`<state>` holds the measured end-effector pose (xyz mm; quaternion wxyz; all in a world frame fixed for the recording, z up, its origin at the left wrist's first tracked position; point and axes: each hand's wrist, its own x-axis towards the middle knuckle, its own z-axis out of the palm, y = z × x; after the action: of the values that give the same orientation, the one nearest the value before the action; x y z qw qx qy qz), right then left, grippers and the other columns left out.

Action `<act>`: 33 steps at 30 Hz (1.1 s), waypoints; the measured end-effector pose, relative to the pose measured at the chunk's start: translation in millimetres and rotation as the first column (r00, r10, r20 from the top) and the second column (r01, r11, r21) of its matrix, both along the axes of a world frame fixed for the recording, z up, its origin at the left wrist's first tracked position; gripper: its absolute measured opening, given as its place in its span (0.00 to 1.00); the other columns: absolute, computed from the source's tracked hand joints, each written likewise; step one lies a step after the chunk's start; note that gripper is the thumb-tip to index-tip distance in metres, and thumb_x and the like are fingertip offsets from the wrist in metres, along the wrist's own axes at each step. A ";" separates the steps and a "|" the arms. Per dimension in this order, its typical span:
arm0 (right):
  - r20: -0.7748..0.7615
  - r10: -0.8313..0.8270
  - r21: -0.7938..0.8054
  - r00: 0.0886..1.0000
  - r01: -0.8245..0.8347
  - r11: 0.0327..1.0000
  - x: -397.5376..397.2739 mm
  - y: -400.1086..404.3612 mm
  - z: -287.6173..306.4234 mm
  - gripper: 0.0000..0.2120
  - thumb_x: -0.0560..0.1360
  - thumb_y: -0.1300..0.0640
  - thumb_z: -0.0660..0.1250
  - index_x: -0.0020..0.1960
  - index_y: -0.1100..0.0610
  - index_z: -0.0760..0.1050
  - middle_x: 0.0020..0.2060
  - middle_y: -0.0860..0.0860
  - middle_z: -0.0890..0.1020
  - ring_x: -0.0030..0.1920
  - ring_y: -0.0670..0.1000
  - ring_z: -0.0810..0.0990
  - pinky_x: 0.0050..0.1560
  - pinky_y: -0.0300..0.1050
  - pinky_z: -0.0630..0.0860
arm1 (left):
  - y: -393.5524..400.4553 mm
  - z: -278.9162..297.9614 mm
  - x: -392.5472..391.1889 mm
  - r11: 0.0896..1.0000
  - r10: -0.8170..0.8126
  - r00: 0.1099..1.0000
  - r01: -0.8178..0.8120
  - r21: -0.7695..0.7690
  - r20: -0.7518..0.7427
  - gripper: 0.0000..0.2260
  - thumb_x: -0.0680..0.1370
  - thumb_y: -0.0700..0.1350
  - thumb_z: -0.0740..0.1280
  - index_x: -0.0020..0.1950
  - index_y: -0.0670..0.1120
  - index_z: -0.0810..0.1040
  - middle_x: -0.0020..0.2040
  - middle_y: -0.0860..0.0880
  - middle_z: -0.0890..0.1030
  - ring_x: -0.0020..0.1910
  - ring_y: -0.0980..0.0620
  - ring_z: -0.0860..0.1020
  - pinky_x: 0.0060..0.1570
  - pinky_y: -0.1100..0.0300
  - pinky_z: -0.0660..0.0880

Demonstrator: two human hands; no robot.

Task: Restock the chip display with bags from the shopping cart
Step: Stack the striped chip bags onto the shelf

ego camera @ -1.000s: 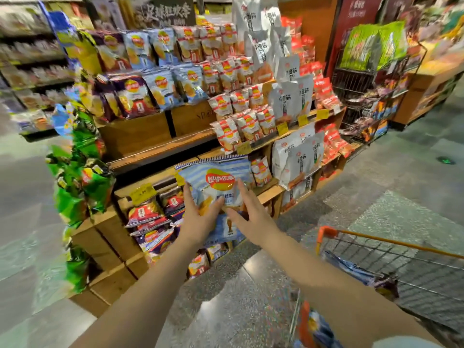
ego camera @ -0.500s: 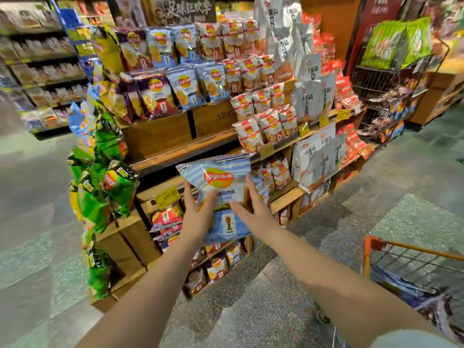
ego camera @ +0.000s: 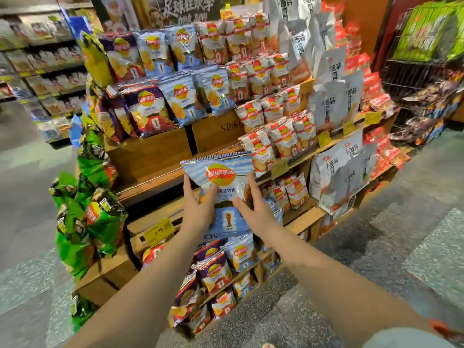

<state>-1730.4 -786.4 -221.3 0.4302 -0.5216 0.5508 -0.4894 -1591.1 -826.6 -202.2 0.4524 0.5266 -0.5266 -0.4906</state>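
Note:
I hold a light-blue striped Lay's chip bag point(ego camera: 221, 177) upright in front of the wooden chip display point(ego camera: 150, 151). My left hand point(ego camera: 198, 209) grips its left side, thumb on the front. On the bag's right side my right hand point(ego camera: 256, 209) holds it the same way. The bag hangs before a bare stretch of the middle shelf, above a yellow price tag point(ego camera: 159, 231). Only a blurred orange corner of the shopping cart point(ego camera: 444, 327) shows at the lower right.
Tiers of blue, purple and red-white chip bags point(ego camera: 175, 96) fill the display. Green bags point(ego camera: 95, 217) hang on its left end. White snack bags point(ego camera: 334, 101) sit to the right, then a wire rack point(ego camera: 421, 79). Speckled floor lies on both sides.
My view and both hands have moved closer to the display, carrying the bag up toward the middle shelf. The cart has slid almost out of view at lower right.

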 end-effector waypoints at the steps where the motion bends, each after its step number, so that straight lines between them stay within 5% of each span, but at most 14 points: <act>1: 0.011 -0.008 0.007 1.000 0.008 1.000 -11.9 -15.4 2.1 0.33 0.81 0.49 0.59 0.76 0.38 0.40 0.76 0.40 0.50 0.77 0.47 0.50 0.71 0.46 0.57 | -16.6 2.0 -12.7 1.000 0.011 1.000 -0.011 -0.006 0.014 0.37 0.77 0.56 0.67 0.78 0.61 0.46 0.69 0.56 0.67 0.57 0.56 0.75 0.39 0.69 0.75; 10: -0.017 -0.017 0.053 1.000 0.018 0.998 -108.3 -116.8 9.1 0.33 0.81 0.48 0.59 0.76 0.36 0.40 0.77 0.41 0.48 0.77 0.48 0.50 0.72 0.50 0.56 | -121.8 3.2 -106.6 0.999 0.025 0.996 -0.023 -0.029 0.083 0.35 0.79 0.55 0.64 0.79 0.59 0.45 0.77 0.52 0.60 0.70 0.48 0.67 0.53 0.59 0.68; 16: 0.004 -0.029 0.080 1.000 0.029 0.996 -133.6 -159.7 1.0 0.33 0.81 0.49 0.59 0.75 0.35 0.40 0.77 0.42 0.48 0.77 0.50 0.50 0.71 0.50 0.58 | -167.8 -7.7 -129.8 1.000 0.006 0.998 -0.005 -0.022 0.067 0.34 0.79 0.55 0.65 0.78 0.63 0.46 0.70 0.58 0.64 0.48 0.59 0.78 0.42 0.59 0.77; 21: -0.032 -0.011 0.093 0.999 0.014 0.996 -155.3 -207.7 1.4 0.37 0.79 0.49 0.63 0.75 0.35 0.40 0.76 0.41 0.53 0.76 0.49 0.54 0.69 0.49 0.61 | -216.3 -14.0 -145.3 0.998 0.038 0.994 -0.033 -0.044 0.104 0.36 0.79 0.56 0.65 0.79 0.60 0.45 0.78 0.55 0.56 0.74 0.49 0.62 0.68 0.52 0.65; 25: -0.104 0.039 0.107 0.994 -0.028 0.994 -170.0 -264.7 3.3 0.38 0.79 0.51 0.64 0.76 0.36 0.41 0.74 0.43 0.58 0.73 0.51 0.62 0.69 0.48 0.65 | -274.8 -14.1 -156.1 0.995 0.038 0.998 -0.032 -0.097 0.055 0.38 0.78 0.55 0.67 0.79 0.58 0.45 0.79 0.56 0.53 0.75 0.50 0.60 0.71 0.44 0.64; 28: -0.165 0.044 0.124 0.985 -0.024 0.992 -180.8 -315.4 3.4 0.37 0.79 0.52 0.64 0.76 0.35 0.42 0.75 0.45 0.60 0.70 0.49 0.66 0.69 0.51 0.67 | -325.1 -11.6 -165.8 0.993 0.048 0.996 -0.040 -0.107 0.073 0.38 0.78 0.53 0.67 0.79 0.55 0.45 0.79 0.54 0.54 0.76 0.50 0.59 0.72 0.48 0.63; 33: -0.172 0.085 0.162 0.981 -0.057 0.985 -193.4 -401.6 6.9 0.39 0.79 0.57 0.65 0.76 0.36 0.42 0.68 0.38 0.61 0.65 0.44 0.67 0.63 0.41 0.69 | -401.1 -13.0 -175.9 0.994 0.049 0.996 -0.042 -0.097 0.071 0.40 0.75 0.58 0.69 0.79 0.54 0.50 0.77 0.52 0.61 0.73 0.50 0.65 0.68 0.54 0.66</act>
<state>-1923.9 -1188.0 -214.4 0.4359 -0.5473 0.6049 -0.3802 -1767.0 -1227.8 -215.2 0.4685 0.5340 -0.5533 -0.4349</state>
